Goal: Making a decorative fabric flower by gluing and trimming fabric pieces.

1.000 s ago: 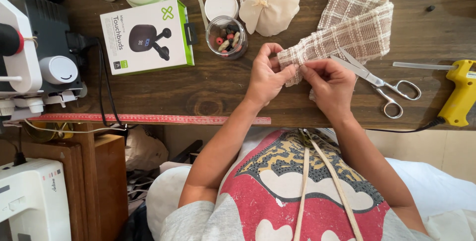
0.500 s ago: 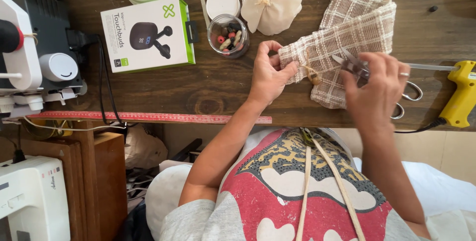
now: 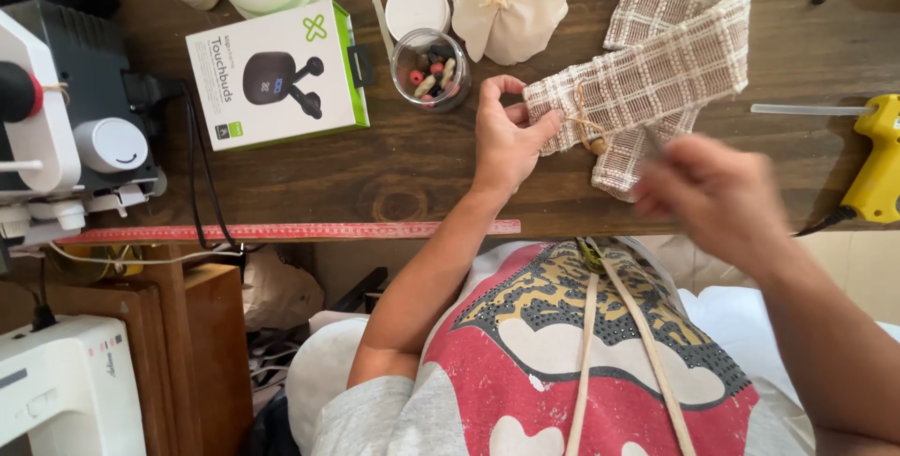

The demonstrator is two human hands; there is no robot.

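From my remote seat above a wooden bench (image 3: 412,161): my left hand (image 3: 506,137) pinches the gathered end of a plaid woven cloth strip (image 3: 656,76) between thumb and fingers, close to the bench's near edge. A thin tan cord (image 3: 586,125) is looped around the cloth just beside that pinch, with a small wooden bead (image 3: 596,145) hanging at it. My right hand (image 3: 712,194) hovers at the near edge, just right of the cloth, too blurred for me to tell whether it is open, closed or carrying anything.

The step in hand, as I judge it, is tying off or trimming the cord on the gathered cloth. The next move calls for the left hand to keep the gather firmly pinched while the right comes to the cord cleanly, without pulling the loop loose.

An open jar of mixed beads (image 3: 429,69) stands just left of the left hand, its white lid (image 3: 417,8) behind it. A yellow glue gun (image 3: 877,161) lies at the right edge, a red ruler (image 3: 281,231) runs along the near edge, and a finished cream pouch (image 3: 511,6) rests toward the far edge.
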